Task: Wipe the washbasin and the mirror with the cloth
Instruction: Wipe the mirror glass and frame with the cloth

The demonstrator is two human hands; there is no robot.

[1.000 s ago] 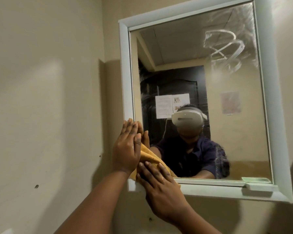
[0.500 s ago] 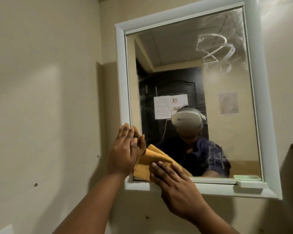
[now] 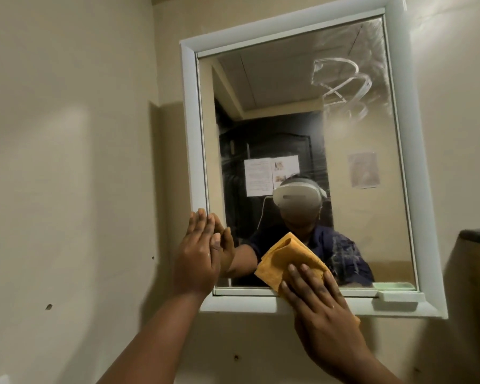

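Observation:
A white-framed mirror (image 3: 297,128) hangs on the beige wall, with soapy smears and swirl marks in its upper right corner. My right hand (image 3: 316,306) presses a folded orange cloth (image 3: 286,259) flat against the lower middle of the glass, fingers straight over the cloth and the bottom frame. Straight-fingered, my left hand (image 3: 196,253) rests flat against the mirror's lower left corner, at the frame's inner edge. The washbasin is out of view.
A small pale green ledge (image 3: 399,295) sits on the frame's bottom right corner. A dark-topped object (image 3: 477,234) juts in at the right edge. The beige wall (image 3: 81,162) to the left has a few small holes.
My right hand has slid the orange cloth to the right along the bottom of the glass, away from my left hand. The left hand has stayed at the lower left corner.

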